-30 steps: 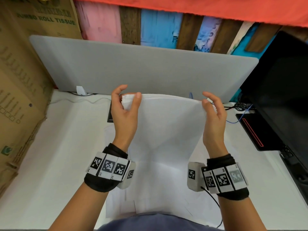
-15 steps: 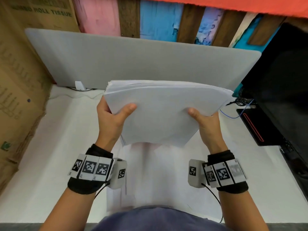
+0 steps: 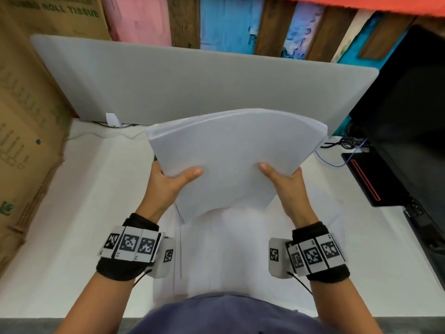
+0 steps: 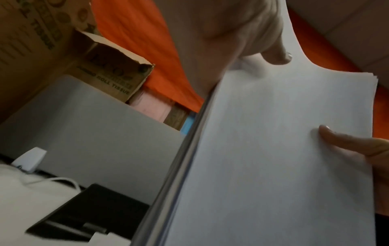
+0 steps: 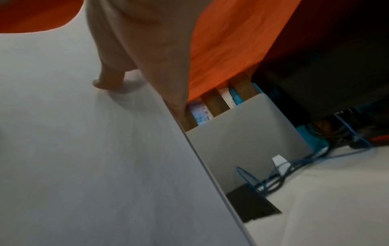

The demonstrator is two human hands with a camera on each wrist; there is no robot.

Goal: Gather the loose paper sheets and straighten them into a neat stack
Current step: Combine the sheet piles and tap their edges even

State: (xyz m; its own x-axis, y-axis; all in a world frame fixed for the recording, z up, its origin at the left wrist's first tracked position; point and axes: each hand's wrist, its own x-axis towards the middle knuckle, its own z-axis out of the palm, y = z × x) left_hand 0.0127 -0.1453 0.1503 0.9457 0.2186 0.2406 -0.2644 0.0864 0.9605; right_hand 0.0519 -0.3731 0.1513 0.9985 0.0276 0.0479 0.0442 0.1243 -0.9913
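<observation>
A thick stack of white paper sheets (image 3: 231, 153) (image 4: 280, 158) (image 5: 94, 158) hangs in the air above the white desk (image 3: 72, 213), upright and tilted toward me, its top edge bowed. My left hand (image 3: 168, 180) (image 4: 242, 41) grips its left edge with the thumb on the front face. My right hand (image 3: 284, 179) (image 5: 130, 55) grips the right edge the same way. The fingers behind the stack are hidden. More loose white sheets (image 3: 221, 249) lie flat on the desk under the stack.
A grey divider panel (image 3: 192, 83) stands along the back of the desk. Cardboard boxes (image 3: 26, 121) line the left side. A black monitor (image 3: 409, 121), its base (image 3: 361, 179) and blue cables (image 3: 337, 160) fill the right. A dark flat object (image 4: 90, 214) lies behind the sheets.
Both hands slid from the top corners of the sheets to the side edges and lifted the gathered stack off the desk, raising it upright.
</observation>
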